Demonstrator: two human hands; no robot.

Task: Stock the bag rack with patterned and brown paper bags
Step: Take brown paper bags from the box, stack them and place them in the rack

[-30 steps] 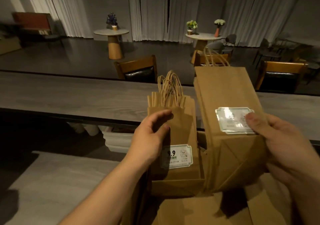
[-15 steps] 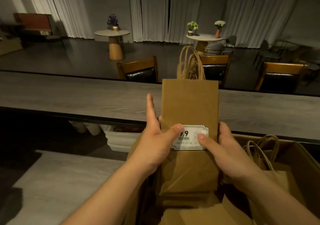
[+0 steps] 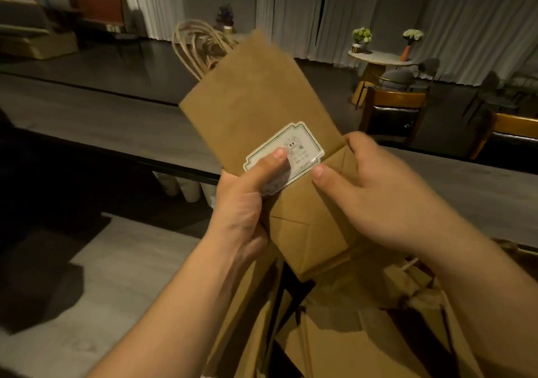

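Right now I have a flat bundle of brown paper bags (image 3: 256,98) lifted up in front of me, tilted so its twine handles (image 3: 198,48) point up and to the left, away from me. My left hand (image 3: 247,200) grips the bundle's left edge, thumb pressed onto the white label (image 3: 291,150) on the front bag; my right hand (image 3: 378,194) holds the right edge near the folded bottom, thumb on the front face and fingers wrapped behind. I judge this to be the carrying or squaring-up step: the bundle is out of the open cardboard box (image 3: 349,345) below my wrists, where more brown bags lie, but not yet placed anywhere. The next move calls for turning the bundle to suit the rack and carrying it there with both hands firm, since loose flat bags can fan out or slide from the stack. What troubles me is that I cannot see any bag rack in this view, so I cannot say which way to go. No patterned bags show either. The label's print is too blurred to read, how many bags the bundle holds is hidden by the front one, and the box's contents are dim and cut off at the lower edge.
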